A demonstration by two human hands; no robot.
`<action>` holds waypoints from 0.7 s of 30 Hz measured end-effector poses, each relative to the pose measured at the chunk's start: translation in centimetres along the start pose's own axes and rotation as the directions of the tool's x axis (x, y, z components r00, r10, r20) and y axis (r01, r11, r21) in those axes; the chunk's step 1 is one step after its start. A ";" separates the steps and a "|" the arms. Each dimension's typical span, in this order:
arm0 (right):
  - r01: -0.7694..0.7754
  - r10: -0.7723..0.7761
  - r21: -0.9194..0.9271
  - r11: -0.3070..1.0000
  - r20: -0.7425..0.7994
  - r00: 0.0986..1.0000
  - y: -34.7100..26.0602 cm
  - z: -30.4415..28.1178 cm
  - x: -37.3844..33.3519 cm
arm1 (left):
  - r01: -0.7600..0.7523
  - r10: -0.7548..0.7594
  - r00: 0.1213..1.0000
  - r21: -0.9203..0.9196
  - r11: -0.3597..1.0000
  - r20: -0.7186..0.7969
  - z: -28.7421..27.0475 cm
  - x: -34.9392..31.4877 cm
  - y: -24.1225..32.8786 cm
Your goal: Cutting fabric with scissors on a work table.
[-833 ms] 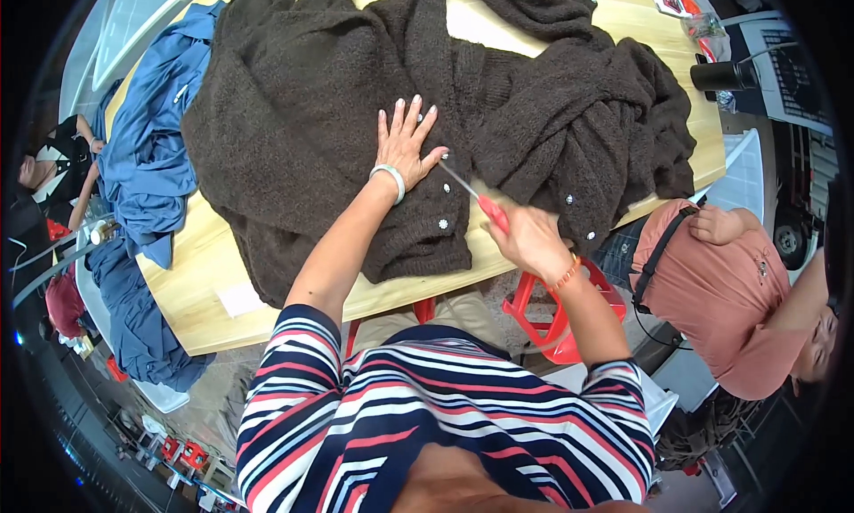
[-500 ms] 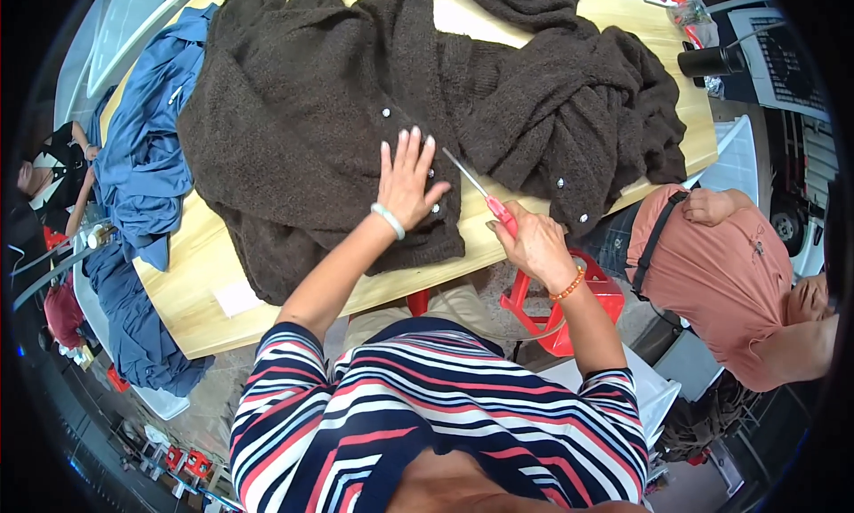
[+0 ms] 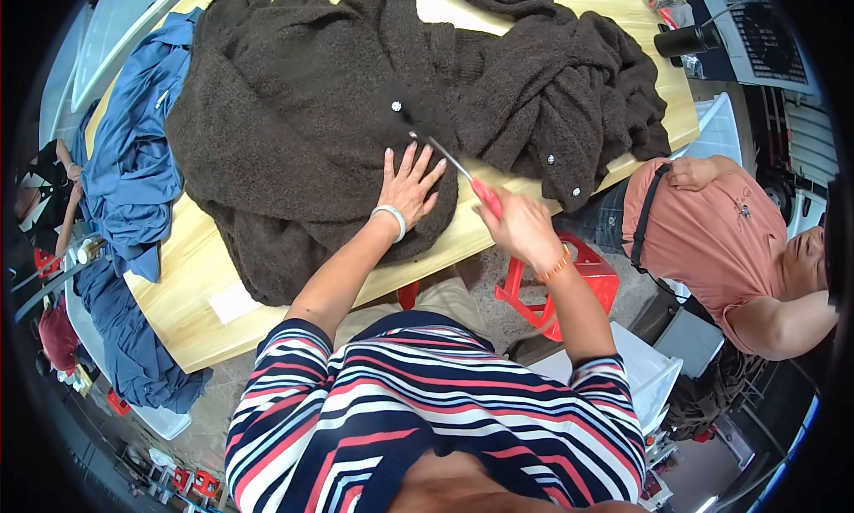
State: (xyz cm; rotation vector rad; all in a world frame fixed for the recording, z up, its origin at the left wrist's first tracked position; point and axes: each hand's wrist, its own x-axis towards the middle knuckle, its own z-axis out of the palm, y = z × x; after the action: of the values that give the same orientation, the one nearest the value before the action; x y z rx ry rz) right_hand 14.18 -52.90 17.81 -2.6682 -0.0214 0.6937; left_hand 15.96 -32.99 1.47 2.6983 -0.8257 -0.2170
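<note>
A dark brown knit cardigan (image 3: pixel 294 113) with round shiny buttons (image 3: pixel 397 106) lies spread over the table. My left hand (image 3: pixel 407 191) presses flat on its front edge, fingers apart, just below a small pale button (image 3: pixel 413 136). My right hand (image 3: pixel 523 226) is closed round the pink-red handle of a slender tool (image 3: pixel 485 195) with a thin metal shaft. The shaft's tip meets the dark knit just right of that button, beyond my left fingertips. Its exact kind is unclear.
More brown knitwear (image 3: pixel 551 104) is heaped to the right on the wooden table (image 3: pixel 182 313). Blue garments (image 3: pixel 133 157) hang over the left edge. A red stool (image 3: pixel 574 286) stands below. A person in a salmon shirt (image 3: pixel 698 224) is at the right, near a black cylinder (image 3: pixel 685 40).
The cardigan's front edge has shifted under my left hand, and the lower buttons there are no longer seen. My right hand and the tool have moved slightly left and up.
</note>
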 end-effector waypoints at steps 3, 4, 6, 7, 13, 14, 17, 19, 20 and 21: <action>0.058 -0.055 0.027 0.998 -0.093 0.994 -0.9 0.5 2.8 | -0.026 0.026 1.000 -0.012 1.000 0.004 -0.6 0.7 0.7; 0.097 -0.091 0.042 0.994 -0.117 0.989 -0.9 0.5 3.3 | -0.034 0.034 0.999 -0.011 0.999 0.022 -0.5 0.8 0.7; 0.076 -0.076 -0.017 0.997 -0.013 0.997 0.9 1.2 1.4 | -0.048 0.048 0.999 -0.014 0.999 -0.011 -0.6 0.9 0.9; 0.007 -0.005 -0.028 1.000 0.067 0.998 1.3 0.8 -0.6 | -0.065 0.064 0.997 -0.028 0.998 -0.034 -0.5 1.0 1.0; 0.008 -0.026 0.052 0.999 0.346 0.938 2.3 2.9 -6.2 | 0.026 -0.022 0.999 0.073 0.997 -0.048 0.0 -0.5 -0.7; 0.097 -0.110 0.077 0.992 0.192 0.975 1.9 3.2 -6.0 | 0.011 -0.010 1.000 0.034 0.999 -0.011 -0.3 -0.3 -0.7; 0.048 -0.050 0.027 0.998 0.060 0.997 1.6 2.5 -5.9 | -0.060 0.060 0.998 0.042 0.997 0.007 -0.1 1.2 0.1; -0.026 0.024 0.021 0.999 0.101 0.995 2.1 0.9 -7.5 | -0.147 0.148 0.989 0.034 0.989 -0.006 -1.0 2.8 1.9; -0.060 0.064 -0.024 0.998 0.183 0.981 2.6 1.0 -7.7 | -0.160 0.158 0.987 0.136 0.978 0.030 -1.3 2.8 1.9; -0.018 0.023 -0.027 0.999 0.194 0.981 3.0 1.6 -7.6 | -0.195 0.233 0.966 0.287 0.938 -0.108 1.7 2.1 -0.3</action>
State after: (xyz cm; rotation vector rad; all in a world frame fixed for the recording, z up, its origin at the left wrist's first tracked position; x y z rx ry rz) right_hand 6.52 -55.93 18.99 -2.6172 -0.0549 0.9648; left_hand 17.45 -34.32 -0.33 2.8012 -1.1726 0.1473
